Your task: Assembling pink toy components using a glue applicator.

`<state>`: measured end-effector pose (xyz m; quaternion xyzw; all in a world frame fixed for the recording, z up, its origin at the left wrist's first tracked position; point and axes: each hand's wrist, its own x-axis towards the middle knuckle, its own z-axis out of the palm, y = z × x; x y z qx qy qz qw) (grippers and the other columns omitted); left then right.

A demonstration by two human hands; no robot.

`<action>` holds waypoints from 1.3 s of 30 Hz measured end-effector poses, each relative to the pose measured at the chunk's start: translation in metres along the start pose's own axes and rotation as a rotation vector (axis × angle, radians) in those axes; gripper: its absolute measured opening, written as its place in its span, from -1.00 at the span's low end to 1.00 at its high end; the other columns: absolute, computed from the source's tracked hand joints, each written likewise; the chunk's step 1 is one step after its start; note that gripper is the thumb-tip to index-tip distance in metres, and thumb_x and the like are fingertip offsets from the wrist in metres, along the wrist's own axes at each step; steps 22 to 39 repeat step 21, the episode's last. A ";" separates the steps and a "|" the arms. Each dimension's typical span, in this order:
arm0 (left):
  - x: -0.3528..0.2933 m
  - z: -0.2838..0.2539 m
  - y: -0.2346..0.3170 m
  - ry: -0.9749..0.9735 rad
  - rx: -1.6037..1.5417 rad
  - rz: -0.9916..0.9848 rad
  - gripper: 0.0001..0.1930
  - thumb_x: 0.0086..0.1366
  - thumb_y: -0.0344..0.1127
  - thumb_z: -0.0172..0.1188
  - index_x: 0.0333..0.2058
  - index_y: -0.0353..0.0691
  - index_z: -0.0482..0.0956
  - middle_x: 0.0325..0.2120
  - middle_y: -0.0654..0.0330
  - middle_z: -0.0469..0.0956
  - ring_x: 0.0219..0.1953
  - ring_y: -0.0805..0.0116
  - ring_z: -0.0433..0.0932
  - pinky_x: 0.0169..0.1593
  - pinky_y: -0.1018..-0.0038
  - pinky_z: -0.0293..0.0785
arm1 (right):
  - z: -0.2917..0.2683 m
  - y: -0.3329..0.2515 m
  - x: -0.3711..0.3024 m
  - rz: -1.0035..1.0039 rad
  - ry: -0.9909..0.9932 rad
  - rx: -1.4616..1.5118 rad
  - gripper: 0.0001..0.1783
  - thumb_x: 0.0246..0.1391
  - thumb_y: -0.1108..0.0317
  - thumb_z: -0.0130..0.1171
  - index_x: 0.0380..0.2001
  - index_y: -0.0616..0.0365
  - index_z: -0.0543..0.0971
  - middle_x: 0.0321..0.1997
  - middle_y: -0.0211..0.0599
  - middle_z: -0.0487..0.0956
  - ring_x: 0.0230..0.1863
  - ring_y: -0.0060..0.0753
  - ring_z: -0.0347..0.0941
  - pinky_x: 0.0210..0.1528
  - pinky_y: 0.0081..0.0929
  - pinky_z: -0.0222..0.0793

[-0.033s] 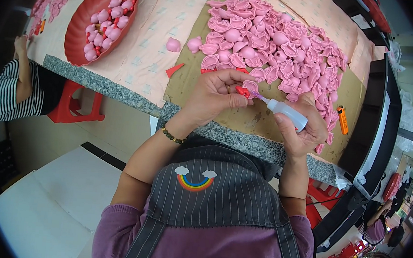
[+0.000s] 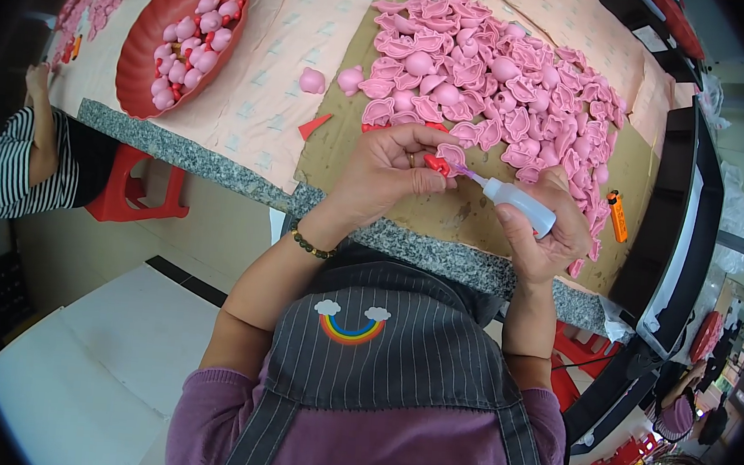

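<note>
Between the thumb and fingers of my left hand [image 2: 386, 171] is a small pink moulded half-shell [image 2: 451, 154], with a red piece [image 2: 436, 163] against its near side. My right hand [image 2: 556, 228] is wrapped round a translucent squeeze bottle [image 2: 521, 207]. Its thin purple nozzle [image 2: 471, 176] points left and reaches the half-shell; whether the tip touches cannot be told. Just beyond both hands spreads a large heap of pink moulded shells [image 2: 489, 76]. A few red pieces show partly behind my left hand.
Brown cardboard [image 2: 335, 147] covers the worktop. At the left stands a red scalloped basin [image 2: 132, 61] holding pink-and-red pieces. A red pointed piece [image 2: 314, 126] and an orange lighter [image 2: 617, 217] lie nearby. Another person in a striped top [image 2: 24, 161] is at far left, near a red stool [image 2: 135, 188].
</note>
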<state>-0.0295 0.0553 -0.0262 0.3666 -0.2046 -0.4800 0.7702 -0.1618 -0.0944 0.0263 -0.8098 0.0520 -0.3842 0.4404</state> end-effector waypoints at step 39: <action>0.001 0.003 -0.001 0.060 -0.011 0.007 -0.57 0.06 -0.63 0.17 -0.04 -0.39 0.36 -0.22 0.12 0.49 -0.30 0.51 0.53 -0.19 0.60 0.52 | -0.001 -0.003 0.002 -0.021 -0.044 -0.008 -0.76 -0.41 0.46 0.37 -0.58 0.29 0.53 -0.71 -0.34 0.39 -0.65 -0.42 0.19 -0.54 -0.52 0.06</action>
